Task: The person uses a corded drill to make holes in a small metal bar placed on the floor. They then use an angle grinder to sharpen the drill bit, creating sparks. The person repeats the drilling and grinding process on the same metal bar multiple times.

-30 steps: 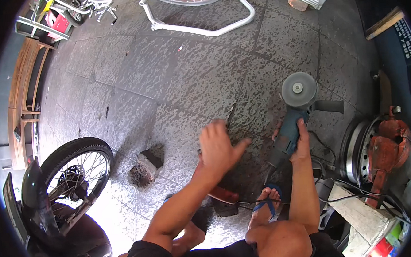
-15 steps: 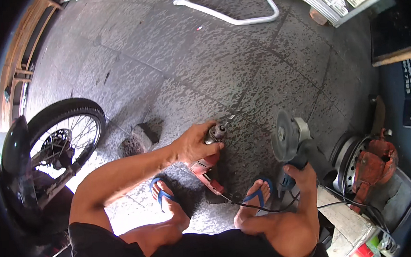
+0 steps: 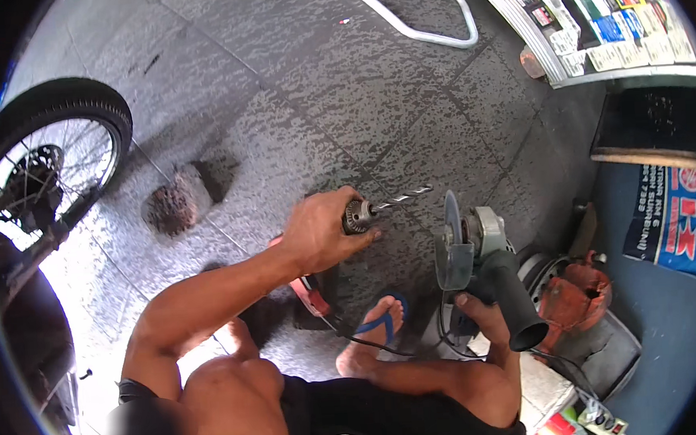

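Note:
My left hand (image 3: 323, 233) is wrapped round the front of a red power drill (image 3: 311, 295), just behind its metal chuck (image 3: 357, 216). A spiral drill bit (image 3: 401, 199) sticks out of the chuck, pointing right and slightly away from me. My right hand (image 3: 482, 319) grips an angle grinder (image 3: 489, 245) with a dark side handle (image 3: 513, 307). The grinder's thin disc (image 3: 452, 211) stands nearly edge-on to the right of the bit's tip, with a small gap between them. A metal guard covers part of the disc. My fingers hide much of the drill's body.
A spoked motorcycle wheel (image 3: 57, 147) stands at the left, near a rough stone block (image 3: 176, 204). At right are an orange-red machine (image 3: 572, 303) and a power strip (image 3: 602, 420). A display case (image 3: 624, 41) and a white bent tube (image 3: 424, 33) lie farther off. Cords run near my foot.
The grinder has turned, so its disc went from showing its face to nearly edge-on, and it is closer to the bit. The bit now points more to the right. The view has shifted right.

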{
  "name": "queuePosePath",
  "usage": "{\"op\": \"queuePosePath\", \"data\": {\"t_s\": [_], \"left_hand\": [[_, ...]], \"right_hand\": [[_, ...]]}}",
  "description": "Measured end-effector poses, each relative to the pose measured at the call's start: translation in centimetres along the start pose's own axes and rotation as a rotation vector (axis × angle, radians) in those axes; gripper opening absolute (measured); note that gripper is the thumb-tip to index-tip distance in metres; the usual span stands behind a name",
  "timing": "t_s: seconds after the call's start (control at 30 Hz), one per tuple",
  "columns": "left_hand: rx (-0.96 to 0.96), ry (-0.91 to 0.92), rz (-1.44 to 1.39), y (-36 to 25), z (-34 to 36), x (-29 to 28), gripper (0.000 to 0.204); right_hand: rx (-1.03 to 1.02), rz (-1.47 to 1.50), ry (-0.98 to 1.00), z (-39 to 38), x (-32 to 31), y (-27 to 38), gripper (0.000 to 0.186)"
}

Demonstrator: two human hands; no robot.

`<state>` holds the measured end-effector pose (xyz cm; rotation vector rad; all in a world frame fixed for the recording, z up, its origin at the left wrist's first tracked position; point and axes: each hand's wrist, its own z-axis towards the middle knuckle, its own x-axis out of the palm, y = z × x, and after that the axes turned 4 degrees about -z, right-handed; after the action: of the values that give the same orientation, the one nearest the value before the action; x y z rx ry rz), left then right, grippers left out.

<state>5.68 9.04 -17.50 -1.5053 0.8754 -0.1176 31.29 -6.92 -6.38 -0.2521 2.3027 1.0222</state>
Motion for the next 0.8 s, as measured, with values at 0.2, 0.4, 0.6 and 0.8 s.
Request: {"op": "queuePosePath", "data": {"t_s": [0.2, 0.4, 0.6, 0.8], "left_hand": [[0.161, 0.012, -0.151, 1.3, -0.6, -1.6, 0.047], [0.234, 0.018, -0.186, 1.4, 0.3, -0.9, 0.049], [0.262, 0.040, -0.169, 2.0, 0.3, -0.7, 0.052], [0.269, 0.025, -0.214, 2.1, 1.1, 0.0, 0.052]], "right_hand": [[0.048, -0.004, -0.010, -0.2, 0.4, -1.1, 0.078], [0.010, 0.073, -0.068, -0.5, -0.4, 1.1, 0.077], [0.051, -0.040, -0.011, 0.5, -0.7, 0.7, 0.074], [0.038, -0.055, -0.006, 1.3, -1.2, -1.3, 0.073]]}}
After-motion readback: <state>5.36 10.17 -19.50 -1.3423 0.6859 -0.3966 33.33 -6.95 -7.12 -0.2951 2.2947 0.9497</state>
